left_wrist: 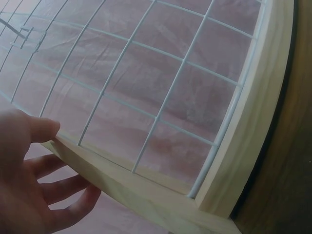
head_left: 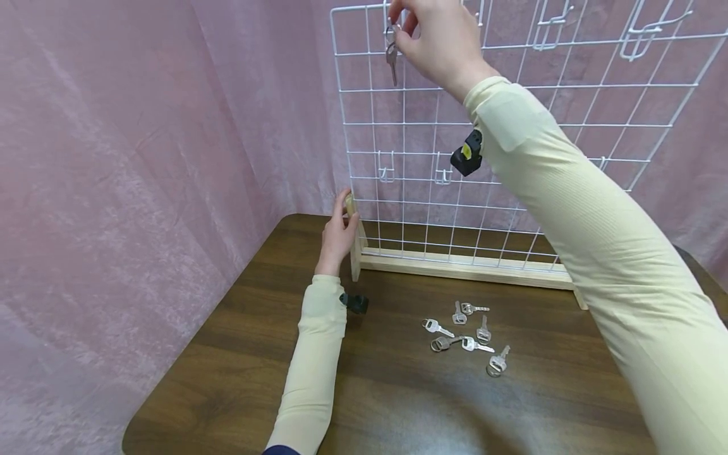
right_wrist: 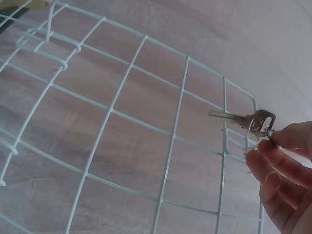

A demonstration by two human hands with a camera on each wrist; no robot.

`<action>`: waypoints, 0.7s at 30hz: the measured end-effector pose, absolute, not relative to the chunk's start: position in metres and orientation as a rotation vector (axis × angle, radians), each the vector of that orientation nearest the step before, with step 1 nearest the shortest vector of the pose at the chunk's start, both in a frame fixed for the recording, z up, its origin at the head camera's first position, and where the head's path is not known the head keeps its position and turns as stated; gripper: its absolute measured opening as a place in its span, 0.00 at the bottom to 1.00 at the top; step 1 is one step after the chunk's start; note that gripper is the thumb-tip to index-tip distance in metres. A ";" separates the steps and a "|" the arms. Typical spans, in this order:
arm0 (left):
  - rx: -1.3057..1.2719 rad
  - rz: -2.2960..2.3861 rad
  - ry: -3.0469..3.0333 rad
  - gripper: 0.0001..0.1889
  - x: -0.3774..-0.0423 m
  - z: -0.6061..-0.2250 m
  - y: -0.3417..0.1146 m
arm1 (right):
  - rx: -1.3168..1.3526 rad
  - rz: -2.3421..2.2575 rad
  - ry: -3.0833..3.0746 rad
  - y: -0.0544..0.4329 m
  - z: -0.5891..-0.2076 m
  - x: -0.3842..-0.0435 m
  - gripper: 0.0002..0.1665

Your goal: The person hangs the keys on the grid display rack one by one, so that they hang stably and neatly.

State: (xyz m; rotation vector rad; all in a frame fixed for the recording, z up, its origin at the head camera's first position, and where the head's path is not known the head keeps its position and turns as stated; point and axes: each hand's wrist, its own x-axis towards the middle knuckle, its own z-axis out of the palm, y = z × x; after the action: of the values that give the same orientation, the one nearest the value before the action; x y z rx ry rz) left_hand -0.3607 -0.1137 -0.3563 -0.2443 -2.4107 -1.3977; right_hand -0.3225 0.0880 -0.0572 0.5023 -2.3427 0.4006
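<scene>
High at the upper left of the white wire grid (head_left: 423, 106), my right hand (head_left: 443, 41) pinches a key ring between thumb and fingers. A silver key (head_left: 392, 55) hangs from that ring; the right wrist view shows the key (right_wrist: 248, 122) beside a hook at the grid's edge, partly hidden by the fingers. Whether the ring touches the hook, I cannot tell. Lower down, my left hand (head_left: 338, 239) grips the pale wooden upright (left_wrist: 122, 190) of the grid's stand, thumb on one side and fingers on the other.
Several loose keys (head_left: 467, 343), some with rings, lie on the brown wooden table (head_left: 250, 354) before the stand's wooden base bar (head_left: 466, 268). Wire hooks (head_left: 385, 174) hang on the grid, with more at its upper right. Pink curtain (head_left: 142, 126) surrounds the table.
</scene>
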 end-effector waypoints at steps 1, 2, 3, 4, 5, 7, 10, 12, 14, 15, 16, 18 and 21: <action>-0.246 -1.396 -2.410 0.28 -0.361 -0.356 -0.114 | 0.501 0.403 -2.345 0.088 -0.058 -0.323 0.20; -0.244 -1.393 -2.408 0.28 -0.361 -0.357 -0.114 | 0.501 0.408 -2.347 0.088 -0.058 -0.324 0.20; -0.244 -1.392 -2.407 0.28 -0.361 -0.357 -0.114 | 0.501 0.413 -2.350 0.088 -0.058 -0.324 0.20; -0.244 -1.388 -2.406 0.28 -0.361 -0.357 -0.113 | 0.497 0.413 -2.355 0.087 -0.059 -0.325 0.20; -0.245 -1.384 -2.405 0.28 -0.361 -0.357 -0.113 | 0.493 0.412 -2.360 0.087 -0.059 -0.325 0.20; -0.249 -1.382 -2.401 0.28 -0.361 -0.357 -0.114 | 0.484 0.415 -2.371 0.086 -0.058 -0.327 0.20; -0.251 -1.388 -2.396 0.28 -0.362 -0.357 -0.114 | 0.477 0.413 -2.381 0.084 -0.059 -0.328 0.20; -0.251 -1.396 -2.394 0.28 -0.361 -0.357 -0.114 | 0.472 0.416 -2.376 0.083 -0.059 -0.329 0.20; -0.249 -1.406 -2.390 0.28 -0.361 -0.357 -0.114 | 0.470 0.419 -2.371 0.083 -0.060 -0.329 0.20; -0.248 -1.409 -2.388 0.28 -0.362 -0.357 -0.114 | 0.466 0.418 -2.369 0.083 -0.060 -0.330 0.20; -0.247 -1.410 -2.388 0.28 -0.362 -0.357 -0.113 | 0.464 0.422 -2.369 0.083 -0.061 -0.330 0.20; -0.250 -1.415 -2.387 0.28 -0.361 -0.356 -0.113 | 0.461 0.429 -2.368 0.084 -0.062 -0.330 0.21; -0.252 -1.420 -2.389 0.29 -0.361 -0.355 -0.112 | 0.456 0.444 -2.369 0.087 -0.065 -0.329 0.24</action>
State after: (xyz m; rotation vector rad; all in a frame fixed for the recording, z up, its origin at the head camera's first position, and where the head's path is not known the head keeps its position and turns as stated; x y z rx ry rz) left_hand -0.3614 -0.1117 -0.3555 -0.2519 -2.3888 -1.4201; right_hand -0.3288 0.0875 -0.0651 0.4562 -2.3692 0.4442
